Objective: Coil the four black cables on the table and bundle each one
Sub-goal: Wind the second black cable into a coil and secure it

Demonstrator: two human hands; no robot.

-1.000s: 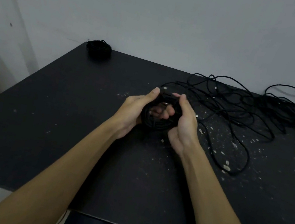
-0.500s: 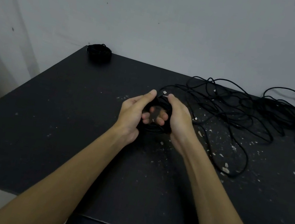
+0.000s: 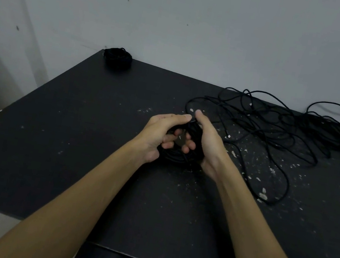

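A coiled black cable (image 3: 179,156) sits between both my hands at the middle of the black table (image 3: 72,134). My left hand (image 3: 159,131) wraps its left side and my right hand (image 3: 205,142) its right side, fingers curled through the centre of the coil, thumbs meeting at the top. A finished black cable bundle (image 3: 117,58) lies at the far left corner of the table. A tangle of loose black cables (image 3: 289,129) spreads over the far right part of the table; one loop (image 3: 276,193) trails toward the front.
A grey wall rises right behind the table. The table's left edge and front edge are in view, with a pale floor below. White flecks dot the tabletop around my hands.
Both hands have closed tighter around the coil and their thumbs have come together at its top. The view has dropped slightly, so the table sits lower in the frame.
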